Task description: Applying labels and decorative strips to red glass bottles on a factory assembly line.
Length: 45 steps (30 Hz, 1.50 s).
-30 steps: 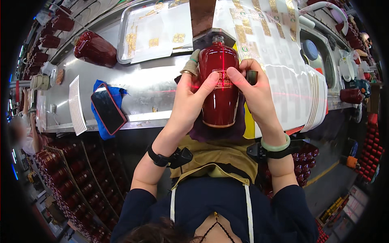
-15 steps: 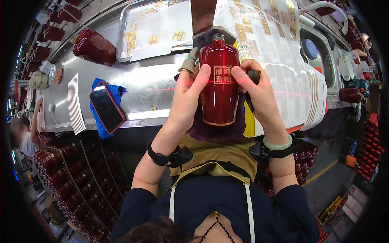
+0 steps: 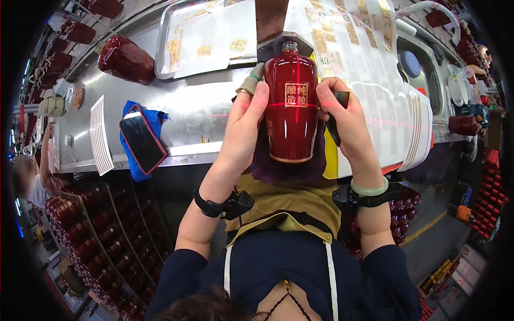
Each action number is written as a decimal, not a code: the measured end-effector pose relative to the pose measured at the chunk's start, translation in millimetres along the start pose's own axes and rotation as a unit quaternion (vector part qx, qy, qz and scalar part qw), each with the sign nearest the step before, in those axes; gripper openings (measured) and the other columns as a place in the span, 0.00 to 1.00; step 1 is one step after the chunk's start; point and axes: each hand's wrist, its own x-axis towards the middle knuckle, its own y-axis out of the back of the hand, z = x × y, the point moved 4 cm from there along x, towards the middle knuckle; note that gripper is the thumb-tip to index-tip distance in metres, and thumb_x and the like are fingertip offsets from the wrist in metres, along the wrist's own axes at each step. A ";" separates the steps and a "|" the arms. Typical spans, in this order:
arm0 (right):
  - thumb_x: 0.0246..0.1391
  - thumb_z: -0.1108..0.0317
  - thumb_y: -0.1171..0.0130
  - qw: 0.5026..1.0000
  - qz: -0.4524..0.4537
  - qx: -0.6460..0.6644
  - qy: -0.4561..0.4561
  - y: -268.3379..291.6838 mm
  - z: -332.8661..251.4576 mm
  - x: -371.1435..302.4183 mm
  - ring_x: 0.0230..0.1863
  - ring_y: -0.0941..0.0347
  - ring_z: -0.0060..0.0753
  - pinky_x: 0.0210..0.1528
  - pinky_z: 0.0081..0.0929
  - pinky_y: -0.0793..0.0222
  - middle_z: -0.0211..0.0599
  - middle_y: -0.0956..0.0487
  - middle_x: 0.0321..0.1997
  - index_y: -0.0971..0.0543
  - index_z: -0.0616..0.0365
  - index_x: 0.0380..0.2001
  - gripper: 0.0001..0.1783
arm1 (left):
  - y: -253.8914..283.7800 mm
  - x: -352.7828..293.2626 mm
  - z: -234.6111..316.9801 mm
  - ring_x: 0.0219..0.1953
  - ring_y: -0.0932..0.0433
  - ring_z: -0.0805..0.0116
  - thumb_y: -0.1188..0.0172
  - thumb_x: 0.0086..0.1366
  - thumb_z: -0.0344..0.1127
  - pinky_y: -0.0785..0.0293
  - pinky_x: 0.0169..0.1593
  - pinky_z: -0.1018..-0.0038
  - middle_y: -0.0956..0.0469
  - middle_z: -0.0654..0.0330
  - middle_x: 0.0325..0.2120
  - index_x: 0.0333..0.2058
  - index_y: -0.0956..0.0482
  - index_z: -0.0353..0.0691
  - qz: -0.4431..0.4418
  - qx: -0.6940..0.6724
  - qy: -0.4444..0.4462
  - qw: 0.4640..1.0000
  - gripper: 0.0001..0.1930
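Holding dark-red bottle [image 3: 292,125] at near edge of counter [image 3: 198,109], over purple cloth [image 3: 292,171], with neck toward far side and gold square mark facing camera. Pinching left flank of bottle with left grip [image 3: 244,120], thumb along side; cannot tell placement of hidden fingertips. Clasping slim dark tool [image 3: 342,98] in right grip [image 3: 348,116], just beside right flank; cannot tell whether touching glass. Noting to left: phone [image 3: 142,140] on blue cloth [image 3: 158,123], plus second bottle [image 3: 126,60]; to right: gold-patterned label sheets [image 3: 369,101].
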 end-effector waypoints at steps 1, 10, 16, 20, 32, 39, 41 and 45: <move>0.63 0.58 0.33 1.000 0.005 -0.016 0.009 0.3 -0.6 0.0 0.29 0.40 0.08 0.31 0.12 0.44 0.16 0.31 0.29 0.24 0.55 0.40 0.14 | -0.5 -0.3 0.4 0.64 0.31 0.70 0.49 0.78 0.45 0.37 0.68 0.71 0.31 0.56 0.64 0.72 0.45 0.33 -0.003 0.018 0.001 1.000 0.32; 0.59 0.64 0.29 0.997 0.012 -0.067 0.031 -3.3 -2.7 0.0 0.32 0.37 0.09 0.36 0.11 0.39 0.17 0.32 0.30 0.25 0.56 0.39 0.15 | -15.4 -3.9 3.5 0.60 0.26 0.69 0.41 0.74 0.36 0.28 0.63 0.70 0.28 0.52 0.61 0.70 0.44 0.31 0.024 0.100 -0.046 0.994 0.33; 0.58 0.63 0.28 0.998 0.013 -0.047 0.027 -5.5 -0.9 -0.2 0.32 0.37 0.09 0.36 0.11 0.38 0.17 0.32 0.30 0.25 0.56 0.39 0.16 | -14.6 -4.3 3.5 0.59 0.26 0.68 0.40 0.73 0.34 0.27 0.62 0.69 0.28 0.52 0.61 0.70 0.43 0.31 0.021 0.073 -0.045 0.996 0.33; 0.58 0.63 0.28 0.998 0.018 -0.054 0.027 -5.8 -2.6 -0.5 0.32 0.37 0.09 0.36 0.11 0.38 0.17 0.32 0.31 0.26 0.56 0.39 0.16 | -15.3 -3.6 3.9 0.58 0.25 0.68 0.40 0.73 0.35 0.27 0.62 0.69 0.28 0.52 0.60 0.70 0.43 0.32 0.019 0.075 -0.051 0.996 0.32; 0.57 0.63 0.27 0.997 0.013 -0.060 0.037 -5.9 0.0 -0.4 0.32 0.37 0.09 0.35 0.11 0.38 0.18 0.33 0.31 0.26 0.57 0.40 0.17 | -13.4 1.2 4.5 0.57 0.25 0.69 0.41 0.74 0.36 0.25 0.60 0.71 0.27 0.52 0.59 0.68 0.40 0.31 0.032 0.095 -0.061 0.993 0.30; 0.61 0.62 0.31 0.998 -0.002 -0.054 0.015 -2.3 -1.5 -1.5 0.37 0.35 0.11 0.42 0.13 0.36 0.20 0.30 0.35 0.25 0.58 0.43 0.16 | -12.9 -0.5 8.7 0.58 0.26 0.71 0.44 0.76 0.39 0.28 0.62 0.71 0.26 0.55 0.59 0.68 0.39 0.32 0.016 0.045 -0.028 0.998 0.28; 0.65 0.62 0.38 0.998 -0.007 -0.047 0.038 0.3 -8.1 -6.1 0.40 0.35 0.13 0.44 0.14 0.38 0.23 0.29 0.37 0.25 0.59 0.47 0.14 | -8.5 -3.4 7.7 0.59 0.26 0.70 0.45 0.77 0.39 0.29 0.63 0.71 0.27 0.55 0.59 0.68 0.39 0.32 0.013 0.030 -0.018 0.999 0.28; 0.71 0.66 0.52 0.995 0.015 -0.058 0.083 1.3 -28.1 -21.1 0.52 0.35 0.18 0.57 0.20 0.40 0.31 0.28 0.46 0.31 0.64 0.59 0.18 | -7.7 -4.7 5.8 0.62 0.28 0.69 0.44 0.76 0.38 0.31 0.65 0.70 0.29 0.54 0.62 0.70 0.43 0.32 -0.003 0.031 -0.016 0.999 0.30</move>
